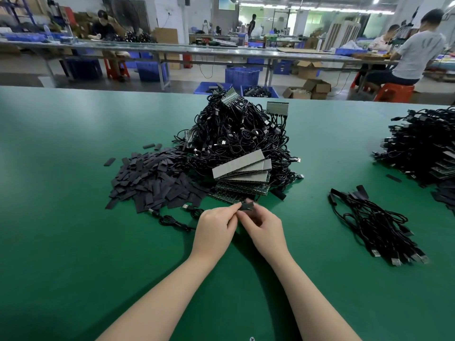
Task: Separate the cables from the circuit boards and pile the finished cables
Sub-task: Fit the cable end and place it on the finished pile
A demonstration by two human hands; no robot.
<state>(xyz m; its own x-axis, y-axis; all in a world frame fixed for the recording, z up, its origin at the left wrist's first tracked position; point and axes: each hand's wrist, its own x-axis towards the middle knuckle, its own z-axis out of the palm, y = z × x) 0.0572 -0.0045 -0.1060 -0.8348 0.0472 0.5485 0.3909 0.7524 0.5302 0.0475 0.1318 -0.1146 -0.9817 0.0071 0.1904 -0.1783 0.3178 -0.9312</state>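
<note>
Where the green felt-covered table stretches from the near edge to the far edge, wide bare cloth is seen on the left and between the heaps. A tall tangled heap of black cables still joined to circuit boards is piled at the middle, well back from the far edge. A fanned stack of grey and green circuit-board strips is leaned against its near side. A flat spread of dark sleeve pieces is laid to its left. A second dark stack is cut off by the right edge. A small bundle of finished black cables is laid apart at the right. The left hand and right hand are held together just before the strips, fingers closed narrowly on one small dark piece.
</note>
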